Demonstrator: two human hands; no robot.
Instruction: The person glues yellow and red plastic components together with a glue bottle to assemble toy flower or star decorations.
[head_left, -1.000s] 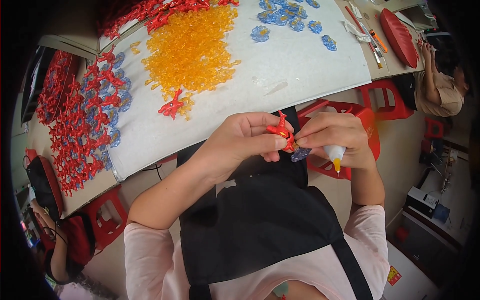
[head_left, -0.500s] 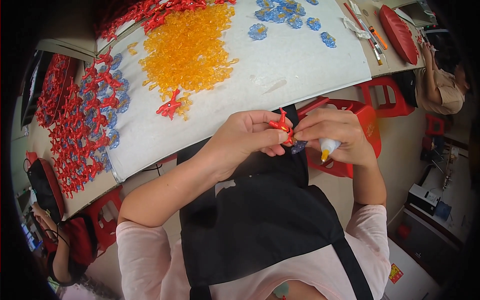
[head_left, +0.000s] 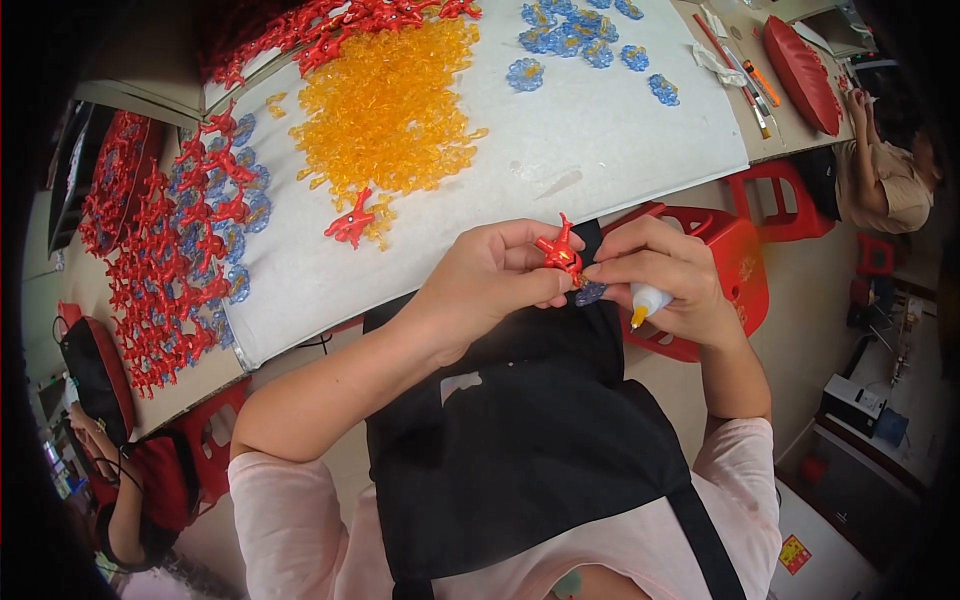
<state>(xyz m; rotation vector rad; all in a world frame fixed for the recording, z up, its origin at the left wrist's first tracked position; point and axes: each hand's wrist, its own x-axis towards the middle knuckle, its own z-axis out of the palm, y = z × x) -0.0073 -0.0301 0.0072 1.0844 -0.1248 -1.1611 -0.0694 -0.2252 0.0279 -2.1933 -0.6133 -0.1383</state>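
Note:
Above my lap, just off the table's front edge, my left hand [head_left: 482, 282] pinches a small glossy red animal-like figurine [head_left: 562, 254] between thumb and fingers. My right hand [head_left: 678, 272] is closed, its thumb and index finger on a blue translucent piece [head_left: 591, 293] against the figurine's lower end. Tucked in the same hand is a white squeeze bottle [head_left: 650, 297], its yellow nozzle pointing down. Whether figurine and blue piece are joined is hidden by my fingers. The nearest loose figurine [head_left: 350, 222] lies on the white-covered table [head_left: 520, 215].
A heap of amber translucent pieces [head_left: 385, 110] covers the table's middle. Blue pieces [head_left: 570, 35] lie at the far right. Rows of red figurines on blue pieces [head_left: 180, 250] stand left. Brushes and an orange cutter [head_left: 762, 83] lie beside a red tray [head_left: 800, 75]. Red stools [head_left: 735, 265] stand near; people sit either side.
My fingers have shifted slightly around the figurine, which now sits more upright. The bottle in my right hand has tipped a little. The whole view has moved slightly.

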